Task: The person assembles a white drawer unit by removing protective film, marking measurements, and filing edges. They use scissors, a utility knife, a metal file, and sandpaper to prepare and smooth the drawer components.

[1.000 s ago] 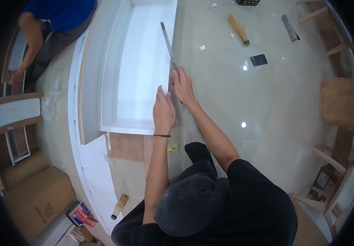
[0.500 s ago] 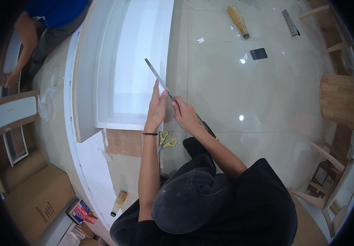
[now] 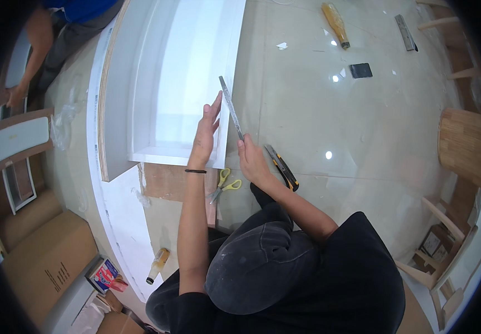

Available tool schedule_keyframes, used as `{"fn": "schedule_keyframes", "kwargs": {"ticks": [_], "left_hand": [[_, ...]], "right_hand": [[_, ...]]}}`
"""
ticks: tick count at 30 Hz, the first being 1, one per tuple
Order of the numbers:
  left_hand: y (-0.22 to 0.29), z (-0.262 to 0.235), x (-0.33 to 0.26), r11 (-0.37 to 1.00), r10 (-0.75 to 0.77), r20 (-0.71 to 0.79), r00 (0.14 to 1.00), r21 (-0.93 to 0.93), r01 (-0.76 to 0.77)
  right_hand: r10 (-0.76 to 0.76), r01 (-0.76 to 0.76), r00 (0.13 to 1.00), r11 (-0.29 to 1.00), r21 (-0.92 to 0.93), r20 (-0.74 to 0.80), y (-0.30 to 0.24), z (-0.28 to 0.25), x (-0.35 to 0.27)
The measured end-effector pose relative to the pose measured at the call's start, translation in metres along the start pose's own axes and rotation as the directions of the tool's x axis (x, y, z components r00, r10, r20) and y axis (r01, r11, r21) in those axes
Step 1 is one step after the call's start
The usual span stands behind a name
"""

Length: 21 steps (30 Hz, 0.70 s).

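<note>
My left hand (image 3: 206, 129) lies open and flat on the right edge of a long white cabinet panel (image 3: 179, 83) on the floor. My right hand (image 3: 251, 158) grips the lower end of a thin metal ruler (image 3: 231, 107), which slants up along that edge, right beside my left fingers. A yellow and black utility knife (image 3: 282, 168) lies on the floor just right of my right hand. Scissors with yellow handles (image 3: 223, 185) lie below the panel's near end, between my forearms.
Another person in a blue top (image 3: 79, 16) crouches at the upper left. On the glossy floor lie an orange bottle (image 3: 335, 23), a metal bar (image 3: 406, 32) and a black square (image 3: 361, 70). A wooden stool (image 3: 468, 150) stands right; a cardboard box (image 3: 45, 261) lower left.
Both hands have drifted down the panel edge with the ruler, which swung left and back to a steeper slant. My left hand has let go and flattened on the panel.
</note>
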<state>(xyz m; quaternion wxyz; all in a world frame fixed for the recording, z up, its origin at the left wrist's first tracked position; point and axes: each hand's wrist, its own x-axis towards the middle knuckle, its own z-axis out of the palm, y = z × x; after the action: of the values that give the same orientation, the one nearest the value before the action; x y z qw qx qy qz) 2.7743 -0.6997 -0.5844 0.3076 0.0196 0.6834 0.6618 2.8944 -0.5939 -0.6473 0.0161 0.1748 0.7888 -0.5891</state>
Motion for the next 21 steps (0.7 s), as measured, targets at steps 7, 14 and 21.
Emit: {"fn": "schedule_keyframes", "kwargs": {"ticks": [7,14,21], "left_hand": [[0.008,-0.023,-0.016,0.987,-0.046,0.119,0.992,0.160,0.027],[0.001,-0.010,-0.035,0.831,0.168,0.012,0.986,0.536,-0.148],[-0.008,-0.007,-0.087,0.429,0.380,0.126,0.916,0.854,-0.295]], "right_hand": [[-0.053,0.067,0.989,0.993,0.100,-0.135,-0.013,0.000,0.094],[0.053,-0.049,0.998,0.995,-0.081,0.045,0.009,-0.007,0.003],[-0.084,0.087,0.994,0.996,0.035,-0.071,-0.002,-0.021,0.055]]}}
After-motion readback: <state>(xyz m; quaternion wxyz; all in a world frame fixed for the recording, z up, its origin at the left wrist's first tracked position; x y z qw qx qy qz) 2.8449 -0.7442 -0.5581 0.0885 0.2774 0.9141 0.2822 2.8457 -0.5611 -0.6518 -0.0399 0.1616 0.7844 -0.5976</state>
